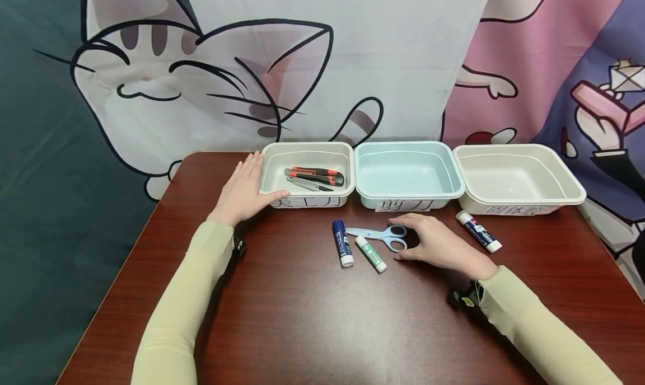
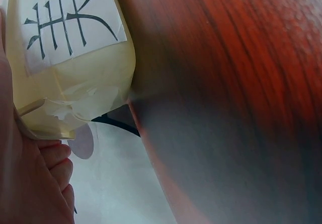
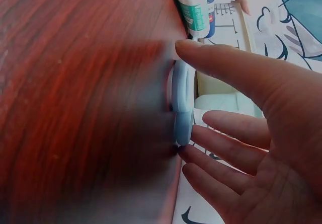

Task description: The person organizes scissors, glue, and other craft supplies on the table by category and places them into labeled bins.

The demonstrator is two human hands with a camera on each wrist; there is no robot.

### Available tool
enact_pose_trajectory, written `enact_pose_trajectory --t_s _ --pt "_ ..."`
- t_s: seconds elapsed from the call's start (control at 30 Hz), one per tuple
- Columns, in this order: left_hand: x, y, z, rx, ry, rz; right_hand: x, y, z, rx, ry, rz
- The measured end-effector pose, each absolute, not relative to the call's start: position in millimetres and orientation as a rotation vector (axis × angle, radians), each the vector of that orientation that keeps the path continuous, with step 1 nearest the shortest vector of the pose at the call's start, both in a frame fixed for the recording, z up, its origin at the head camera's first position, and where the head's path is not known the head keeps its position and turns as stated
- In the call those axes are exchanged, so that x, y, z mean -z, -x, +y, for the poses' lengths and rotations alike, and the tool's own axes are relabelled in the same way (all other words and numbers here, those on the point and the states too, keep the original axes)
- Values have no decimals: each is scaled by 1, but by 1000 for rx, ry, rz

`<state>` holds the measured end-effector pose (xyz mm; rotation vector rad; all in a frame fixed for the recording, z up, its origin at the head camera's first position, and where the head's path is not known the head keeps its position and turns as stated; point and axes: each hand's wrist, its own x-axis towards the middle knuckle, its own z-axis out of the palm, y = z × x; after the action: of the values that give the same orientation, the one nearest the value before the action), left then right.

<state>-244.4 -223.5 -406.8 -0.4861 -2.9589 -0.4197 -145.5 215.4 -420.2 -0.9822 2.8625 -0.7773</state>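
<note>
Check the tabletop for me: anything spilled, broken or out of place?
Nothing looks spilled or broken, but the scissors, green glue stick and two navy glue sticks lie outside the middle tray and right tray, labelled for them.

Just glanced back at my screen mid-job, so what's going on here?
A person's left hand rests against the left bin, which holds utility knives. The right hand is spread around the handle end of the blue scissors, with no firm grip visible. The scissors lie on the table in front of the middle bin. A blue glue stick and a green glue stick lie close by; another blue one lies in front of the right bin.
</note>
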Motion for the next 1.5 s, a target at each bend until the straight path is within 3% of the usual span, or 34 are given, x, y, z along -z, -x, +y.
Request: enact_pose_trajectory --t_s 1.5 --pt "404 242 -223 420 483 -2984 407 157 210 503 999 2839"
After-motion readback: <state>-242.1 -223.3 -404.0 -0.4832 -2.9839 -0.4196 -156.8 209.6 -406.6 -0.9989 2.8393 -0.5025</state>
